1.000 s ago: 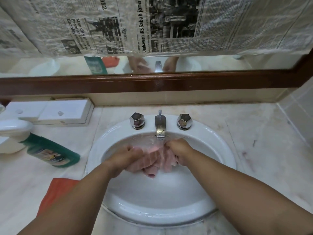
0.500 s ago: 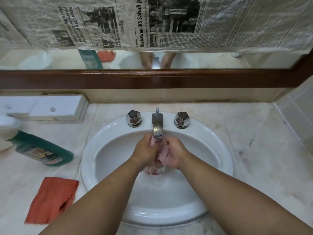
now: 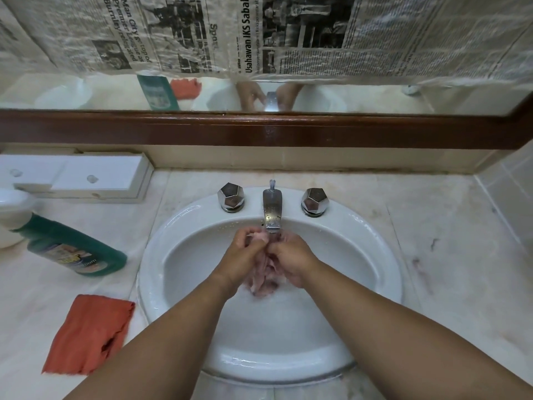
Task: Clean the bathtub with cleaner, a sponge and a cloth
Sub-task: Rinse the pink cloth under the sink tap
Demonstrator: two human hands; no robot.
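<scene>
Pale marble counter (image 3: 450, 255) with an oval white basin (image 3: 377, 238) set in it. Behind it is a mirror (image 3: 360, 95) in a dark wood frame, its upper part papered over with newspaper (image 3: 317, 33).

- Both hands are inside the basin, just below the spout of the tap (image 3: 272, 210), knuckles up and close together.
- The left hand (image 3: 245, 256) and right hand (image 3: 292, 259) both clench one pink cloth (image 3: 264, 282).
- The cloth is bunched between the palms. A wet wad hangs out beneath the hands toward the bowl, and a small fold shows above the left fingers, right by the spout tip.
- Droplets sit on the basin rim and the spout.
- Left of the basin a green bottle (image 3: 72, 248) lies on its side on the counter.
- An orange cloth (image 3: 86, 333) lies nearer, flat and crumpled at one edge, beside the rim.
- A white box (image 3: 95, 177) sits against the back wall.

Change: a second ago the hands were spread apart with the pink cloth stretched fairly flat between them. Half a second ago they had closed together under the spout. The clench is much the same now, with the wad still hanging below.
</scene>
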